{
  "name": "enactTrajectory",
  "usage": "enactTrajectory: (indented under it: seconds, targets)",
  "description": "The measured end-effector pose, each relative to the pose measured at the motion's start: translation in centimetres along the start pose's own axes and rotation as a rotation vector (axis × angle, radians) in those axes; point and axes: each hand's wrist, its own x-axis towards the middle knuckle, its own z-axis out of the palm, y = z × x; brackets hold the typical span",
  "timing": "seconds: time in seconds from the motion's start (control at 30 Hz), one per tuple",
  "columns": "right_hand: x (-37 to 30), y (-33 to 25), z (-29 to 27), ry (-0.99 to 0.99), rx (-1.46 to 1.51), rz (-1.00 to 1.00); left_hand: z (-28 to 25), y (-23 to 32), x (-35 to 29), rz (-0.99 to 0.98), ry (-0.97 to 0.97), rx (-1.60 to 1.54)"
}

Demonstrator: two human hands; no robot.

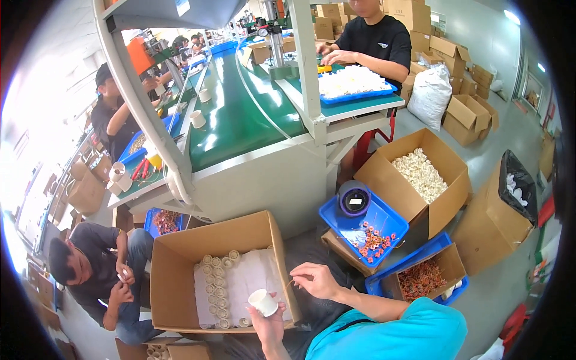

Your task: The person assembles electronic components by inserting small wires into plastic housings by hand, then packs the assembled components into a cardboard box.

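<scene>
My left hand [268,327] is wrapped around a white cup-shaped part [264,302], its open end facing up and to the left. It is held over the near right edge of a cardboard box [210,240]. Inside that box, similar round cream-coloured parts [217,287] stand in rows on a pale sheet. Just above and to the right of the cup, my right hand [315,280] has its fingertips pinched on a thin brownish wire-like piece [292,282]. That piece is too small to make out fully. The two hands are apart.
At my right, a blue tray [390,223] holds small red parts and a dark round object [354,198]. Behind it stands a carton of white pieces [420,174]. A co-worker [90,264] sits to the left. A green conveyor [240,108] runs ahead.
</scene>
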Motion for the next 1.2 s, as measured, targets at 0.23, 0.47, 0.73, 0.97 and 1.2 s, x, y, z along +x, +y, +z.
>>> enactTrajectory:
  seconds: [0.23,0.47,0.73,0.97,1.2]
  targets:
    - [0.4,-0.9,-1.0,-0.125,-0.173,0.008,0.5,2.2,-0.1,0.059,0.003,0.352]
    - [-0.3,-1.7,-1.4,-0.55,0.359,0.42,1.5,2.6,-1.7,0.077,-0.244,1.08]
    - [-0.5,-1.8,-1.1,-0.386,-0.078,0.106,2.3,4.3,-2.8,-0.275,-0.252,0.519]
    - [-0.2,-1.5,-1.5,-0.265,-0.13,-0.014,0.0,3.6,-1.8,-0.136,-0.271,0.53]
    - [3.3,-4.0,-4.4,0.112,-0.095,-0.065,2.1,2.0,2.2,0.315,0.022,0.878]
